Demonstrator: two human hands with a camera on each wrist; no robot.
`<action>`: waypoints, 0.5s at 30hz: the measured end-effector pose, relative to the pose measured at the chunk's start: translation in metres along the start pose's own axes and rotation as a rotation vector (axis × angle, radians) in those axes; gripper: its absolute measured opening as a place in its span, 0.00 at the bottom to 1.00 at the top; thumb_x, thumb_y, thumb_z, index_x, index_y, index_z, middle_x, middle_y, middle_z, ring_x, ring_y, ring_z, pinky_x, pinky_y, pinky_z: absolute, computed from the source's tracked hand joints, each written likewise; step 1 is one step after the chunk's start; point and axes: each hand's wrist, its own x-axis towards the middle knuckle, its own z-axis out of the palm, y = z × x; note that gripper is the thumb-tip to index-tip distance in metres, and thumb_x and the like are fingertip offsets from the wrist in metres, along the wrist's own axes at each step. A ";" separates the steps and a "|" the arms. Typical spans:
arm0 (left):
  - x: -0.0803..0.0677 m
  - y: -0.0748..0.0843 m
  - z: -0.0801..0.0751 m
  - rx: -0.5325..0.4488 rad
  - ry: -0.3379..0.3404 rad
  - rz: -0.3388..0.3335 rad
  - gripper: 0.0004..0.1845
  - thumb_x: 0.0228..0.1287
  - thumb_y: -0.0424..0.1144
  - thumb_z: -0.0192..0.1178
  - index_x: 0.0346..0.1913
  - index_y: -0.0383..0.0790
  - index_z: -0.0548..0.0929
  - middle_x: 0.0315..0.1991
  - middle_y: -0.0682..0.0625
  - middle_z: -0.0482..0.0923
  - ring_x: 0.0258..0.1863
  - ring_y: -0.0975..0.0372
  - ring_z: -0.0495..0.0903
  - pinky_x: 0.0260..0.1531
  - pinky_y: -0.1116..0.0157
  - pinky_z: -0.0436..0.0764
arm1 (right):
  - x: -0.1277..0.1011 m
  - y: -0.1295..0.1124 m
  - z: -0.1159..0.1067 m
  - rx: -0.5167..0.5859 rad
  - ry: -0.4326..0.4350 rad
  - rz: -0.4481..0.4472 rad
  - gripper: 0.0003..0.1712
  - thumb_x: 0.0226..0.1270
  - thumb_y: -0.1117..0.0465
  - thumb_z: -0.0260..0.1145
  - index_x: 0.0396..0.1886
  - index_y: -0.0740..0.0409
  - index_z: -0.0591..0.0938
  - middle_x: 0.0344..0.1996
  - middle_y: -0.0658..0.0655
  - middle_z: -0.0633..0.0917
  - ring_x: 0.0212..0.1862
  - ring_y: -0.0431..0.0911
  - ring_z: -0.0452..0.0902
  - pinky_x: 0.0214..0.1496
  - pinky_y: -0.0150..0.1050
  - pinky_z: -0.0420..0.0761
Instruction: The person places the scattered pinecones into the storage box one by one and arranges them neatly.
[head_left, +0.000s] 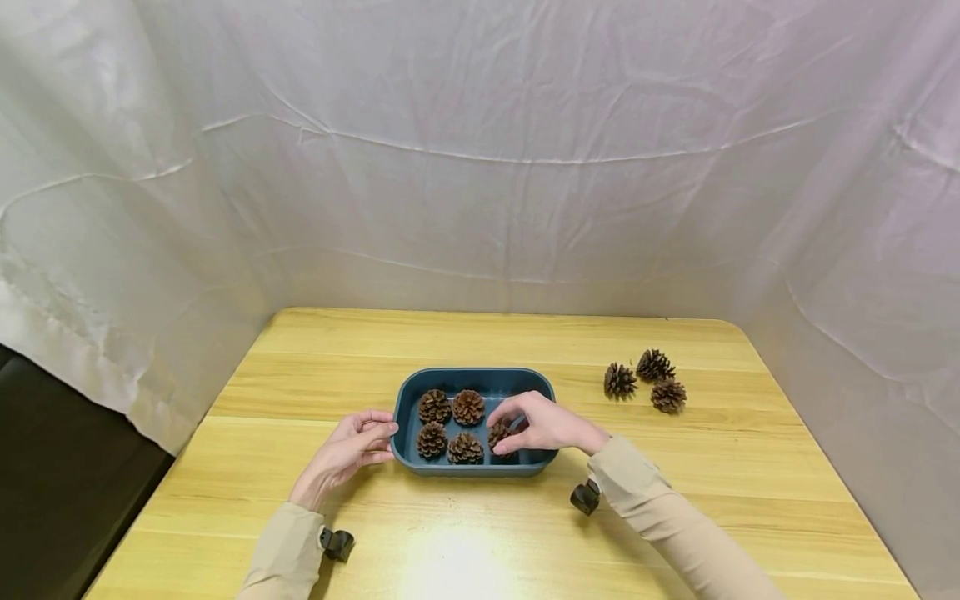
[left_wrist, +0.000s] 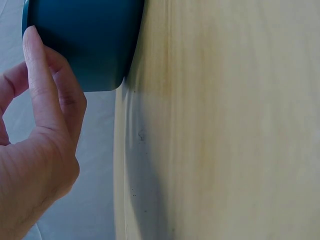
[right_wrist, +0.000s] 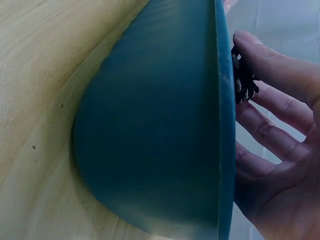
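Our right hand [head_left: 546,423] pinches a pine cone [head_left: 499,435] inside the tray [head_left: 480,467]; our left hand [head_left: 349,451], fingers relaxed, touches its side.

Head view: the right hand [head_left: 546,425] covers most of the fifth pine cone [head_left: 499,436] at centre frame, so the grip on it can't be confirmed. Both sleeves are cut by the bottom edge.

Left wrist view: the blue tray [left_wrist: 82,42] is cropped at the top edge, only its outer wall showing, contents hidden. The left hand [left_wrist: 37,150] is cut off at the left and bottom edges.

Right wrist view: the tray wall hides the inside; just a sliver of pine cone shows past the rim at upper right, behind the fingers [right_wrist: 272,62]. The palm is cropped at the right edge.
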 end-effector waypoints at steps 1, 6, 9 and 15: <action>0.000 0.000 0.000 -0.001 -0.001 0.000 0.15 0.75 0.31 0.54 0.57 0.26 0.69 0.38 0.56 0.81 0.30 0.67 0.83 0.36 0.71 0.89 | 0.000 0.000 0.000 0.005 -0.001 -0.002 0.22 0.65 0.55 0.73 0.54 0.63 0.84 0.51 0.60 0.87 0.51 0.51 0.83 0.50 0.36 0.88; 0.000 0.000 0.000 -0.006 -0.005 0.002 0.14 0.75 0.31 0.54 0.56 0.27 0.69 0.38 0.56 0.81 0.29 0.67 0.83 0.36 0.71 0.89 | 0.000 -0.001 0.000 0.045 -0.003 -0.006 0.23 0.66 0.57 0.72 0.55 0.67 0.82 0.51 0.66 0.86 0.51 0.58 0.84 0.51 0.38 0.88; 0.000 0.000 0.000 -0.004 -0.005 0.004 0.14 0.75 0.31 0.54 0.56 0.27 0.69 0.38 0.56 0.80 0.29 0.67 0.83 0.36 0.71 0.89 | 0.000 -0.001 0.000 0.054 0.001 -0.008 0.24 0.66 0.57 0.72 0.56 0.67 0.82 0.52 0.67 0.85 0.52 0.60 0.83 0.51 0.38 0.88; -0.001 0.000 0.000 -0.007 -0.007 0.006 0.13 0.74 0.30 0.54 0.56 0.27 0.69 0.37 0.55 0.80 0.29 0.67 0.82 0.36 0.71 0.89 | 0.000 -0.001 -0.001 0.071 0.003 -0.004 0.23 0.65 0.58 0.73 0.55 0.68 0.83 0.52 0.68 0.85 0.52 0.61 0.83 0.51 0.36 0.88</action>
